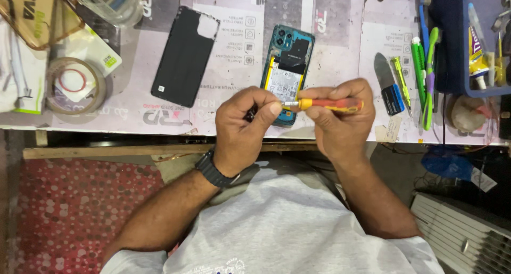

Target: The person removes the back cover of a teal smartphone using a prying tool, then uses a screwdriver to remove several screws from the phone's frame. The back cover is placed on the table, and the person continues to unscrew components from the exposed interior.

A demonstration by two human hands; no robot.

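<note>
An opened phone (287,66) lies face down on the work mat (330,56), its back removed and the battery and teal frame exposed. The black back cover (185,56) lies to its left. My right hand (340,119) grips an orange and red screwdriver (330,104) held sideways over the phone's lower end. My left hand (245,130), with a dark watch on the wrist, pinches the metal tip of the screwdriver between thumb and forefinger. The lower end of the phone is hidden under my hands.
A roll of clear tape (74,85) sits at the left. Green tools (426,72), a metal pry blade (382,72) and a small blue-black block (393,99) lie at the right beside a blue tray (452,50). The table's front edge (106,129) runs below my hands.
</note>
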